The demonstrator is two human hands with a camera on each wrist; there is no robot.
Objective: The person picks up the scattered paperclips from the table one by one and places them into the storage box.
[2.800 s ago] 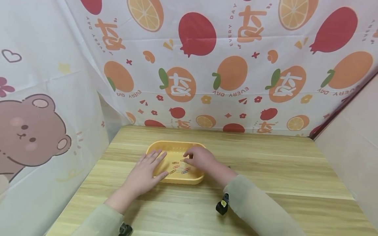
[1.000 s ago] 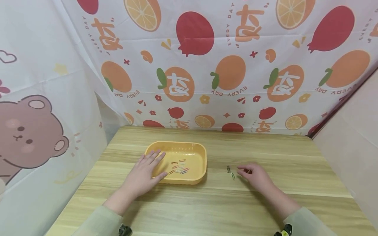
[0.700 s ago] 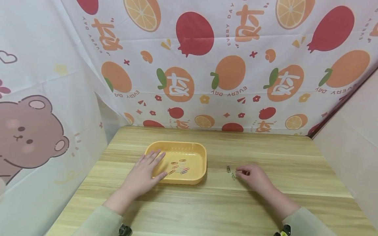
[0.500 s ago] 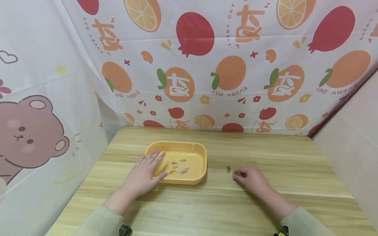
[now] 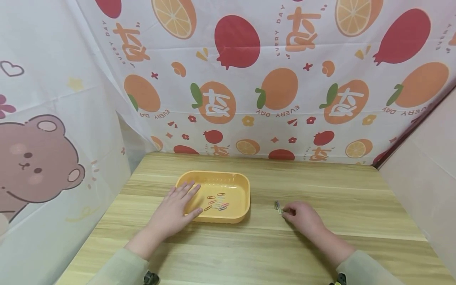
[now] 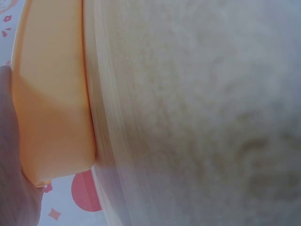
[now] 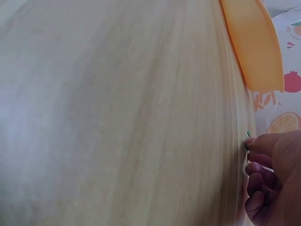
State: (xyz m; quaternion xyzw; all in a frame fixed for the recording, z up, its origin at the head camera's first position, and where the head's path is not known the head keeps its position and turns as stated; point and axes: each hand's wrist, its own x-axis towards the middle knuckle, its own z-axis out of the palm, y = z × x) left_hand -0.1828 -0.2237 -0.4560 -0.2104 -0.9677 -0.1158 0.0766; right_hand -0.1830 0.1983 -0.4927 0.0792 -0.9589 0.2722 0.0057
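Observation:
A yellow tray (image 5: pixel 246 194) stands on the wooden table with several coloured paper clips (image 5: pixel 219 202) lying inside. My left hand (image 5: pixel 174 209) rests with spread fingers over the tray's left end, its thumb by the near rim. In the left wrist view the tray's outer wall (image 6: pixel 54 94) shows beside that hand (image 6: pixel 16 155). To the right of the tray, my right hand (image 5: pixel 303 217) pinches a green paper clip (image 7: pixel 247 136) between thumb and forefinger, low at the tabletop. Another dark paper clip (image 5: pixel 276 205) lies just left of these fingertips. The fingers partly hide the pinched clip.
The wooden tabletop (image 5: pixel 228 253) reaches back to a fruit-print cloth (image 5: pixel 278 87). A bear-print cloth (image 5: pixel 39 158) hangs on the left, and a pale panel (image 5: pixel 427 166) stands along the right side.
My right hand has moved from over the tray to the clips on the table at right, then slightly left onto the green paper clip. The left hand has stayed on the tray.

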